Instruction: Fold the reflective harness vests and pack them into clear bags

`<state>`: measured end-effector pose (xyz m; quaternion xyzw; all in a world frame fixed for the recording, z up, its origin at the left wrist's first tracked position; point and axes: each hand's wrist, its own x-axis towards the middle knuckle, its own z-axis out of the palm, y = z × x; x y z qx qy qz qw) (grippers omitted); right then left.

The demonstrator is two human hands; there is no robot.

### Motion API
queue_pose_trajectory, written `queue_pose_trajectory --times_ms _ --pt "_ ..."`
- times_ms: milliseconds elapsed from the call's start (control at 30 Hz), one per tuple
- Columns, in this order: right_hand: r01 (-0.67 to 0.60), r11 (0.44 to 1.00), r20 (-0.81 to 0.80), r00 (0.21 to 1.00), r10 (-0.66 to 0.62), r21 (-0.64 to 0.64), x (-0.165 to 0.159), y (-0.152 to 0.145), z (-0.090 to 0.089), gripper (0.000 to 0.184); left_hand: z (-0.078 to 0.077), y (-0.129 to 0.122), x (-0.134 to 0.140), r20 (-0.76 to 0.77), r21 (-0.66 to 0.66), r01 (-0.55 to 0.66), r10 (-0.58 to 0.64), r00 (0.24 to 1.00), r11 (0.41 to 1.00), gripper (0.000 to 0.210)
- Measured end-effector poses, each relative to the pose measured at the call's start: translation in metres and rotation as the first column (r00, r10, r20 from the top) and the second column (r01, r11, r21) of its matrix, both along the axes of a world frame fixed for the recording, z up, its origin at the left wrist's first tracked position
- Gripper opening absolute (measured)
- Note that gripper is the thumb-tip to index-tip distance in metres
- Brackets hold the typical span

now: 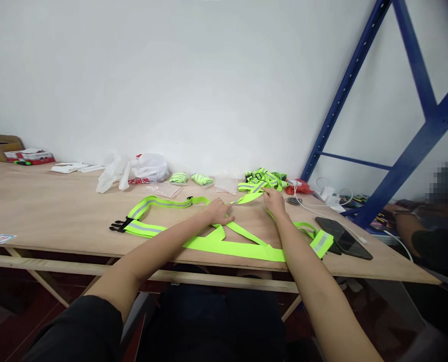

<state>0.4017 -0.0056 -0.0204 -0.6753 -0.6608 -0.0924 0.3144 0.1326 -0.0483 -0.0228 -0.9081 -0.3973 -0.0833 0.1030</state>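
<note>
- While the right hand (274,202) pinches a neon strap (248,198) between closed fingertips, the left hand (218,211) lies over it;
- whether the left grips, I cannot tell.

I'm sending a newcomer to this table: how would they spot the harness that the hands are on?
Find the wooden table against the white wall. Along its near edge, under the left hand and right hand, is the yellow-green harness. Unlike the heaped straps and two small bundles behind it, it lies spread out, with a black buckle at its left end.
</note>
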Motion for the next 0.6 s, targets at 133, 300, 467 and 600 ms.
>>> queue_pose_trajectory --times_ms 133,300,467,600 --pt "0.052 0.998 -0.019 0.998 -0.051 0.038 0.014 -0.006 0.004 0.051 -0.001 0.001 -0.004 0.022 0.012 -0.009 0.009 1.0 1.0 0.048" --pt "0.084 0.995 -0.035 0.996 -0.086 -0.045 0.023 -0.015 0.003 0.04 -0.001 0.005 -0.008 -0.001 0.033 0.026 -0.026 1.0 0.999 0.05" --pt "-0.123 0.99 -0.031 0.992 0.122 -0.069 -0.015 -0.011 0.005 0.037 -0.004 0.005 -0.007 0.018 -0.003 0.039 -0.039 0.999 0.999 0.045" --pt "-0.366 0.921 -0.013 0.93 0.367 -0.133 -0.049 -0.009 0.002 0.035 -0.006 0.003 -0.004 0.011 -0.005 0.04 -0.04 0.999 0.999 0.043"
